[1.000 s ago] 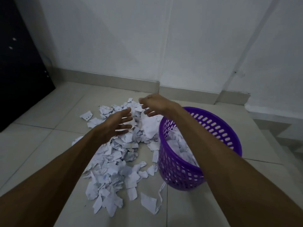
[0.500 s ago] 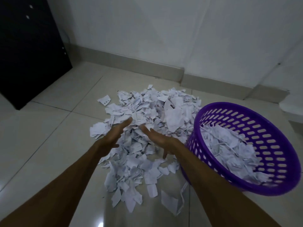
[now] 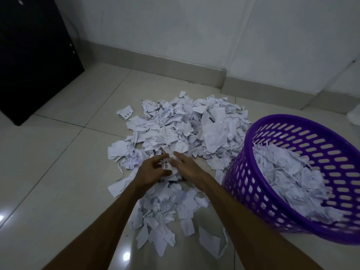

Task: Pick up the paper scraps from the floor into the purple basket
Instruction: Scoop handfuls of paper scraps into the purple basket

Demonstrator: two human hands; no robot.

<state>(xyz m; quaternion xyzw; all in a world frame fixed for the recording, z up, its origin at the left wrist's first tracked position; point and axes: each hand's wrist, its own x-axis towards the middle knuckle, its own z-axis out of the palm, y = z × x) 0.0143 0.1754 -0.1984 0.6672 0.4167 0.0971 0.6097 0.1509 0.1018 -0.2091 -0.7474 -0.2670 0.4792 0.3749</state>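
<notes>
A wide heap of torn white paper scraps (image 3: pixel 181 131) covers the tiled floor in the middle of the view. The purple perforated basket (image 3: pixel 303 133) stands to its right, tilted toward me and partly filled with scraps (image 3: pixel 288 172). My left hand (image 3: pixel 151 169) and my right hand (image 3: pixel 186 166) press together from both sides on a clump of scraps (image 3: pixel 169 167) at the near middle of the heap. Fingers of both hands curl around that clump; the paper under my palms is hidden.
A dark cabinet (image 3: pixel 33 55) stands at the far left. White walls with a grey skirting (image 3: pixel 155 61) close off the back. More loose scraps (image 3: pixel 161 236) lie between my forearms near the front. A white object (image 3: pixel 354 115) sits at the right edge.
Both hands came down from above the heap beside the basket onto the scraps and drew together, closing on a clump. The view has shifted left and downward.
</notes>
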